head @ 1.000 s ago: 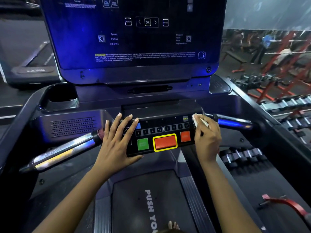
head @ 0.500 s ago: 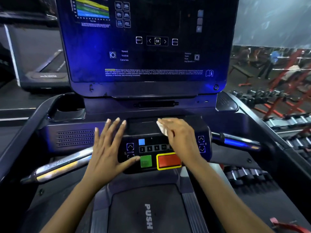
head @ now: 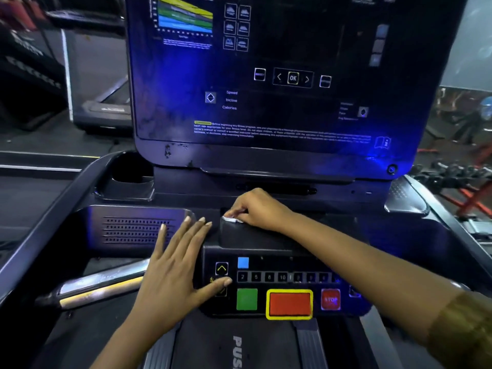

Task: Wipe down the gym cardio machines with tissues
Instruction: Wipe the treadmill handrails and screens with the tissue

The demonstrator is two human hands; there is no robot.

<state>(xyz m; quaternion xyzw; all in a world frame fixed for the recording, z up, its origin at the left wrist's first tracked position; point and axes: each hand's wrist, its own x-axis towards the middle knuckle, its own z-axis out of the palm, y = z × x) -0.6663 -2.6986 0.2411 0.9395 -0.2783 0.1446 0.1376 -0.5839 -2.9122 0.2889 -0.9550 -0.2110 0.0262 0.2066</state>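
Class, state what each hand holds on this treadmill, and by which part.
The right hand pinches a crumpled white tissue by its bunched top, mostly hidden beneath it. The left hand holds nothing, resting flat on the control panel.

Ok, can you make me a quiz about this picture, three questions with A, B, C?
1. Where is the tissue? A in the cup holder; B on top of the button panel; C on the screen.
2. What colour rims the big red button? A white; B blue; C yellow.
3. How is the left hand? A flat, fingers straight; B a fist; C gripping the handlebar.
Answers: B, the right hand pinches it on the panel's top; C, a yellow border shows; A, it lies flat on the panel's left edge.
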